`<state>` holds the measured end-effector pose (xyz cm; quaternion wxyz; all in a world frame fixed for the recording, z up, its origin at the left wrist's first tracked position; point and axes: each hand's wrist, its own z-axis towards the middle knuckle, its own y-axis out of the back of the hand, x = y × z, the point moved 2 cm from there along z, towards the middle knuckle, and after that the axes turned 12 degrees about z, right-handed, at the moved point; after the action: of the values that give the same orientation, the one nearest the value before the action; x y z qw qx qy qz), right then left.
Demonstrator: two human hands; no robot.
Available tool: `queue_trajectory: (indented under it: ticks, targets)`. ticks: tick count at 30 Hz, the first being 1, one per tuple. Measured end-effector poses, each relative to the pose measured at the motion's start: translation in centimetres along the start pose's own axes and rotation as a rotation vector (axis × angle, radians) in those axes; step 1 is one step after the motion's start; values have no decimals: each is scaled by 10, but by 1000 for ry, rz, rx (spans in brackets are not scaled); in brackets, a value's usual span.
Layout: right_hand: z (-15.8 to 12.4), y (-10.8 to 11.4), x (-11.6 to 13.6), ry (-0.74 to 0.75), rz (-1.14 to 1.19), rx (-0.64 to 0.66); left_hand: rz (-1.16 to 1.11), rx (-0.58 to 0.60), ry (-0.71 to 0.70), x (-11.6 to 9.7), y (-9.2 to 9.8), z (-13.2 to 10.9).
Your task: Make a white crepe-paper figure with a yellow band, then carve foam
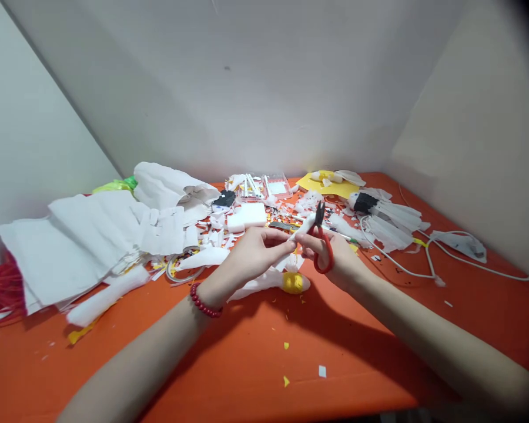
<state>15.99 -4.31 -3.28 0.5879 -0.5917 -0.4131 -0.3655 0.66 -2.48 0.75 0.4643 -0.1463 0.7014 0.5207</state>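
Bare orange bench [247, 376] with yellow scraps [286, 345] sits closest, your forearms crossing it, red bead bracelet [205, 302] on the left wrist. Your left hand [255, 252] has its grip pinched on a white paper strip [305, 225] held above mid-bench, and your right hand [337, 258] has its grip closed through the red-handled scissors [321, 241], blades at that strip. White roll [264, 281] with a yellow end lies just below both hands; white paper sheets [92, 235] piled left, white cable [423, 261] right.

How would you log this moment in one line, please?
left hand: pinching white paper strip | right hand: holding red scissors, blades at strip | beneath: white roll, yellow-tipped, on orange table
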Motion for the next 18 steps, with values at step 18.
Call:
queue_trajectory:
  ticks: [18]
  targets:
    - [-20,11,15,-345,-656,463,2,-232,-75,20,30,14]
